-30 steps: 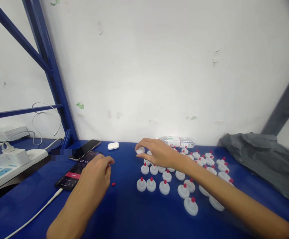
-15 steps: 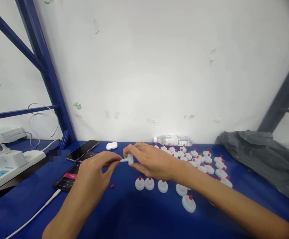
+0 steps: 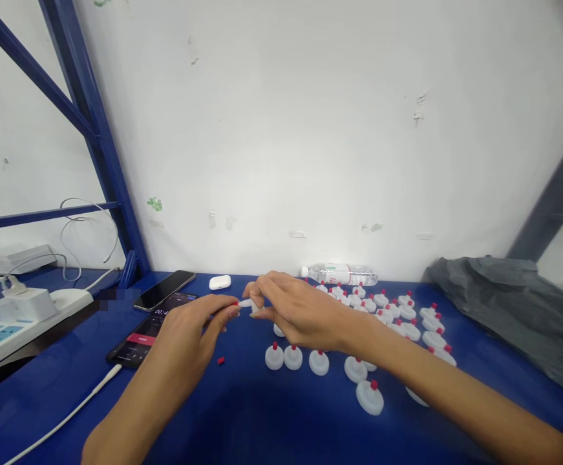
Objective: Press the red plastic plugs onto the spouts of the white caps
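My right hand (image 3: 305,311) is closed on a white nozzle cap (image 3: 246,303), its narrow tip pointing left. Between the thumb and fingertips of my left hand (image 3: 191,332), a small red tip cap (image 3: 236,303) shows at the end of that nozzle. Whether it is pushed fully on I cannot tell. Below the hands, a loose red tip cap (image 3: 220,361) lies on the blue table (image 3: 242,420). White nozzle caps with red tips (image 3: 318,363) stand upright in loose rows to the right, several of them hidden behind my right hand and forearm.
A clear plastic bottle (image 3: 342,274) lies along the wall. Dark grey plastic sheeting (image 3: 509,310) covers the right side. On the left are a phone showing a timer (image 3: 138,352), a second phone (image 3: 165,290), a white case (image 3: 220,282) and a power strip (image 3: 0,336).
My right hand brought a white nozzle cap from the back of the rows leftward to my left hand. The left hand moved slightly right and now meets the nozzle's tip with a red cap.
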A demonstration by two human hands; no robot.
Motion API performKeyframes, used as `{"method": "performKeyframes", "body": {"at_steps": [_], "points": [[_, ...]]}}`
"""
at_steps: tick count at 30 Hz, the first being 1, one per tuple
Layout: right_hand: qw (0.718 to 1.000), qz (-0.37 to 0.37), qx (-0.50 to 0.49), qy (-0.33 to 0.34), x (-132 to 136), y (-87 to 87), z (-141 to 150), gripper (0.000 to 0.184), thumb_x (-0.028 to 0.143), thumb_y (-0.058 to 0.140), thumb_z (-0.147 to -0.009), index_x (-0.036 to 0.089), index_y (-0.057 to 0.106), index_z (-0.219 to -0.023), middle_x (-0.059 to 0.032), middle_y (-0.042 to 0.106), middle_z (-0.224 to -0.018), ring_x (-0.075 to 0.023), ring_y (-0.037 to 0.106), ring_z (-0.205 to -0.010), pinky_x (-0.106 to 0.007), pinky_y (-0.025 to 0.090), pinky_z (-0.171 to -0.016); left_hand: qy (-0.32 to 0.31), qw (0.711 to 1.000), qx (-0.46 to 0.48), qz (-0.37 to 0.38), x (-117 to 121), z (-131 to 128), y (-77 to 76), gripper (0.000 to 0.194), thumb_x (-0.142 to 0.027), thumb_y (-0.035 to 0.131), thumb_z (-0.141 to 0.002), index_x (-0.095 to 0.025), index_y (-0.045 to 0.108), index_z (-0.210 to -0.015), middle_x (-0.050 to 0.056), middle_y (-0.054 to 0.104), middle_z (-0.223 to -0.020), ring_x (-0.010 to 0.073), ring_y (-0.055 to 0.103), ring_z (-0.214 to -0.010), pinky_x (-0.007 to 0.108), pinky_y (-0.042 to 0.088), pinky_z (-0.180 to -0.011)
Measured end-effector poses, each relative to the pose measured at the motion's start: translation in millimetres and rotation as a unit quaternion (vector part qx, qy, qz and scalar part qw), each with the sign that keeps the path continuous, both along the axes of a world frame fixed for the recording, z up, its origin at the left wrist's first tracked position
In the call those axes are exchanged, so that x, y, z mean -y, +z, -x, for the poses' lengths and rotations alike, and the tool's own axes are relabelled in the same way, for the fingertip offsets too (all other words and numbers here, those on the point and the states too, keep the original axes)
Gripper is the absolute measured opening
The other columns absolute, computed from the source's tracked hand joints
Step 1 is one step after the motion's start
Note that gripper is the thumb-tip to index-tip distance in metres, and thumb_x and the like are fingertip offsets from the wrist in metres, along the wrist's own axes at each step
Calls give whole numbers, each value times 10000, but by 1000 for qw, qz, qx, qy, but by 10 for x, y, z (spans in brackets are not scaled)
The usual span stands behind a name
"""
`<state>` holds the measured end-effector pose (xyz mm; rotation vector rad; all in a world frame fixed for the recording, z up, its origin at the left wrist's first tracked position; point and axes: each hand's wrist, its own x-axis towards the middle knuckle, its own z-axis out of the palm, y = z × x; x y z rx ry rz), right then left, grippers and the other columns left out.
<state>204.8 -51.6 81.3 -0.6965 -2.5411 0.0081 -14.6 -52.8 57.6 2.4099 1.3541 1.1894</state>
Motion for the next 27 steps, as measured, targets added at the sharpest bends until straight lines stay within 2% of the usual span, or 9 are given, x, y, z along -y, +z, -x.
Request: {"method": "performKeyframes", "body": {"at_steps": [5, 10, 18, 22, 24, 27], "points": [[999, -39, 12, 24, -15, -14, 2, 349, -84, 395, -778, 217, 393, -954, -81, 585, -999, -192, 540, -996, -329, 499, -869, -29, 996, -54, -64, 49, -15, 3, 305, -291, 446, -979, -204, 699, -833, 2, 696, -723, 165, 640, -648, 274, 438, -643], [997, -69, 21, 41, -20, -36, 7, 426, -125, 364, -693, 218, 400, -944, -55, 551, -933, -196, 504, -1061, -329, 501, -904, -28, 998, -44, -34, 100, -22, 3, 297, -245, 442, -984, -204, 637, -764, -23, 642, -676, 140, 583, -610, 265, 390, -622], [985, -152, 71, 39, 12, -92, 59, 414, -106, 395, -704, 195, 478, -975, -78, 588, -988, -215, 503, -1039, -321, 483, -889, -39, 997, -53, 44, 117, 4, 62, 350, -271, 399, -985, -214, 603, -706, -16, 655, -670, 154, 598, -633, 267, 392, -624], [990, -115, 80, 25, -15, -110, 60, 342, -49, 437, -840, 170, 533, -1085, -82, 626, -1047, -202, 538, -994, -340, 481, -913, 20, 992, -115, 42, 89, -85, 35, 332, -230, 355, -976, -216, 607, -760, 15, 678, -744, 195, 627, -700, 306, 384, -654], [992, -84, 94, 10, -73, -149, 42, 276, 37, 457, -934, 168, 553, -1157, -95, 640, -1095, -197, 573, -991, -358, 482, -929, 61, 982, -165, 63, 81, -129, -24, 330, -214, 330, -989, -213, 634, -861, 43, 703, -845, 228, 658, -787, 326, 389, -678], [993, -46, 102, -32, -194, -235, -10, 205, 162, 467, -1007, 173, 615, -1149, -113, 652, -1128, -205, 618, -991, -365, 501, -894, 111, 954, -248, 126, 94, -125, -153, 292, -272, 409, -1006, -191, 611, -1200, 105, 705, -1061, 286, 676, -949, 358, 428, -753]]}}
